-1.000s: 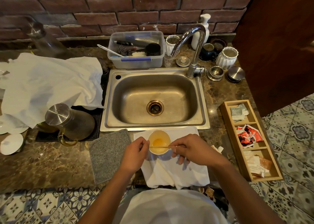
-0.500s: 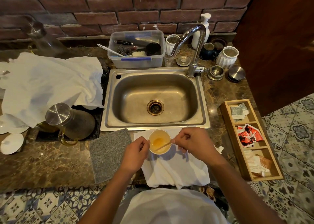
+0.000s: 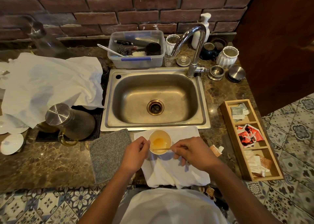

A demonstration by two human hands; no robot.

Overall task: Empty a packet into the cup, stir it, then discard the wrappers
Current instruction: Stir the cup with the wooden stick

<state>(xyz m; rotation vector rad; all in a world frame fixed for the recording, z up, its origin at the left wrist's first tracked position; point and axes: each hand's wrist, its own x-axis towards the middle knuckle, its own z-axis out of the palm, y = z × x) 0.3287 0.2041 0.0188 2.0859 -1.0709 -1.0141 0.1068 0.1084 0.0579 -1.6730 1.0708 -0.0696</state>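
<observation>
A small white cup (image 3: 159, 135) with amber liquid stands on a white cloth (image 3: 169, 171) just in front of the sink. My left hand (image 3: 136, 154) curls round the cup's left side and holds it. My right hand (image 3: 192, 153) pinches a thin wooden stir stick (image 3: 161, 149) that lies nearly level across the cup's near rim, its tip in the liquid. A torn orange-and-white wrapper (image 3: 216, 149) lies on the counter right of my right hand.
A steel sink (image 3: 153, 98) with a tap (image 3: 193, 42) lies behind the cup. A grey mat (image 3: 108, 154) is to the left, next to a metal-lidded jug (image 3: 71, 120). A wooden tray (image 3: 251, 140) of packets sits at the right counter edge.
My right hand has moved back toward me and the stick has swung from slanting into the cup to lying almost level. My left hand has stayed on the cup.
</observation>
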